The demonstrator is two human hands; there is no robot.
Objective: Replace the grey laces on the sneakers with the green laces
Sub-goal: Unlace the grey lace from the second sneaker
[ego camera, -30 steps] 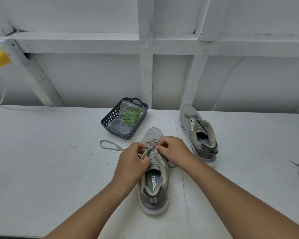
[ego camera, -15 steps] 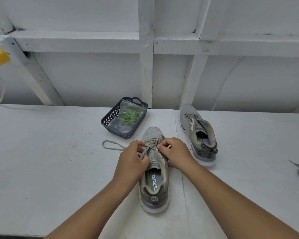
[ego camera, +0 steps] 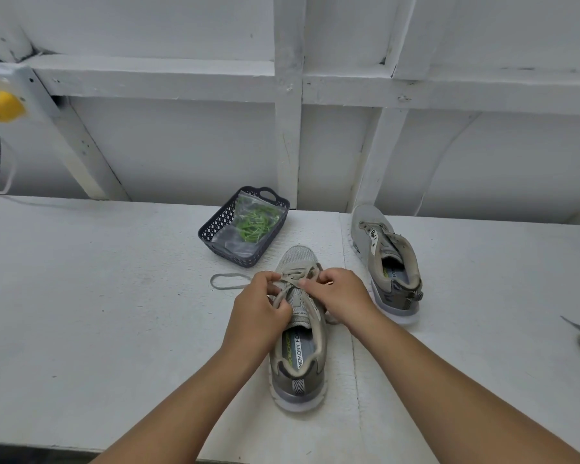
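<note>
At centre frame I see my left hand (ego camera: 260, 311) with its grip closed round a strand of the grey lace (ego camera: 290, 284), fingers curled over the near sneaker (ego camera: 298, 336). My right hand (ego camera: 337, 294) pinches the same lace from the other side, its grip narrow on the crossings. That sneaker lies on the white surface (ego camera: 98, 296), toe pointing up the frame. A loose loop of lace trails left of the hands. Above it, the dark basket (ego camera: 215, 231) holds a clear bag with the green laces (ego camera: 255, 226). The second sneaker (ego camera: 387, 259) sits to the right, apart.
</note>
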